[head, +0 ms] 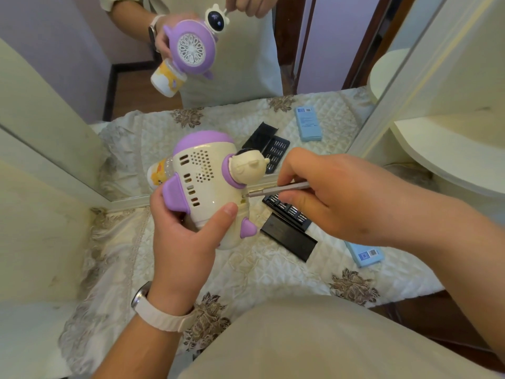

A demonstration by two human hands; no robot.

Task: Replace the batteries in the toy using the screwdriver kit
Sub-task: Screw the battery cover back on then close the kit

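Head view: left hand (185, 242) is gripping the toy (207, 181) above the far edge of the tabletop (273, 269), right hand (328, 192) is pinching the screwdriver (278, 189) against its screw recess, where a tilting bit risks slipping and stripping.

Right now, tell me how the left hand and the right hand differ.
The left hand grips the toy with its thumb on the cream shell; the right hand pinches the screwdriver, tip at the toy. The left wrist wears a watch; the right wrist is bare. Both are held above the quilted cloth.
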